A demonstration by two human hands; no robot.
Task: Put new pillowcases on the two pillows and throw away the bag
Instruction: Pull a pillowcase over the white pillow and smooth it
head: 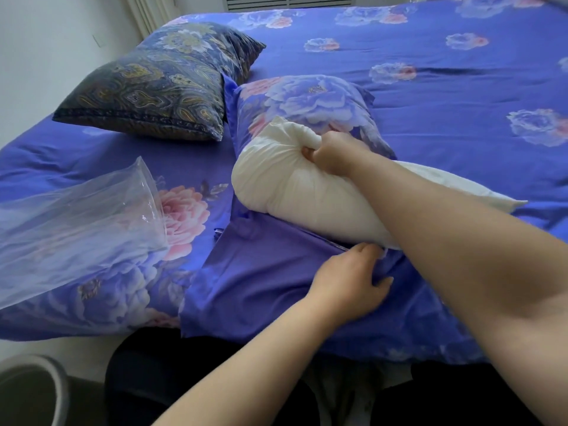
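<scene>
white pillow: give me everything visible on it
The white pillow is bare, in plain, creased, cloth-like white fabric. It lies on the bed across a flat purple pillowcase, far end against a floral-cased pillow. The right hand grips a bunched fold of its top, puckering the fabric. The left hand holds the pillowcase edge at its near end. The right forearm hides part of it.
</scene>
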